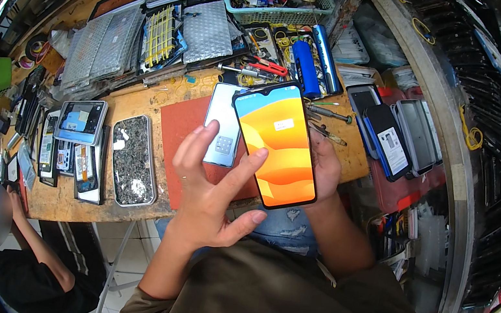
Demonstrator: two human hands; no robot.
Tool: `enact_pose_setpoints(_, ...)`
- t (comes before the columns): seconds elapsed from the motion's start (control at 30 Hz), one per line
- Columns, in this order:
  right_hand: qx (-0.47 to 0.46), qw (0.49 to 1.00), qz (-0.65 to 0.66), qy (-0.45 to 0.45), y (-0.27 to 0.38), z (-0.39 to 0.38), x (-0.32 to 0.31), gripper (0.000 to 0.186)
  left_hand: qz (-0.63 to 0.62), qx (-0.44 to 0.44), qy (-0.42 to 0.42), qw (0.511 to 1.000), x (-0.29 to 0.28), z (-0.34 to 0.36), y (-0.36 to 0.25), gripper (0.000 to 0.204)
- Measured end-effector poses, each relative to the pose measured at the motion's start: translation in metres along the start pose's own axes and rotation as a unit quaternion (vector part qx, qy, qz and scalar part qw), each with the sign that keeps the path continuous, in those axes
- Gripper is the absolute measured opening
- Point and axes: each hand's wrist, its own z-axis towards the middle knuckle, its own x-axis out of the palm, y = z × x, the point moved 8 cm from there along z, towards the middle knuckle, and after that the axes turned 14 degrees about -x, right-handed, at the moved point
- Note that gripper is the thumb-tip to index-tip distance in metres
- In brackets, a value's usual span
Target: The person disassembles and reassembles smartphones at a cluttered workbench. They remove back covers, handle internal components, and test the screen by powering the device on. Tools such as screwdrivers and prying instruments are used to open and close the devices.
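Observation:
A smartphone (281, 168) with a lit orange and yellow screen is held up in my right hand (327, 169), which wraps its right side from behind. A small white sticker sits on the screen. My left hand (205, 192) has its fingers spread, with the index fingertip at the left part of the screen; whether it touches, I cannot tell. Behind, a light blue phone (220, 122) lies on the reddish-brown mat (180, 126), partly covered by the held phone and my left fingers.
A metal tray of dark grit (134, 167) lies left of the mat, beside several phones (79, 119). Tools, red cutters (268, 66) and a blue cylinder (306, 67) crowd the back. A teal basket (273, 13) stands behind them. Another person (42, 274) sits at lower left.

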Motion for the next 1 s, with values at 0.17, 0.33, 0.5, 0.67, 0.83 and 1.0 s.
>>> enact_pose_setpoints(0.17,0.007,0.999,0.041,0.025,-0.002,-0.002,0.001,0.06,0.004,-0.006,-0.003,1.0,-0.005,-0.004,0.002,0.071)
enact_pose_setpoints(0.33,0.001,0.999,-0.02,0.032,-0.007,0.004,-0.003,0.065,-0.008,-0.003,0.001,1.0,-0.001,-0.014,0.001,0.065)
enact_pose_setpoints(0.5,0.014,0.999,0.021,0.046,-0.009,0.012,0.007,0.066,-0.008,0.017,0.018,1.0,0.006,-0.024,-0.006,0.059)
enact_pose_setpoints(0.67,-0.005,1.0,-0.015,-0.02,-0.009,0.011,0.004,0.065,0.012,0.039,0.038,0.998,0.018,-0.03,-0.012,0.057)
enact_pose_setpoints(0.83,0.002,1.0,-0.007,0.0,-0.009,0.012,0.006,0.066,-0.031,0.022,-0.001,0.999,0.009,-0.032,-0.008,0.055)
enact_pose_setpoints(1.0,0.018,0.999,-0.028,0.021,-0.007,0.013,0.004,0.067,-0.083,-0.135,-0.098,0.982,-0.006,-0.015,0.03,0.049)
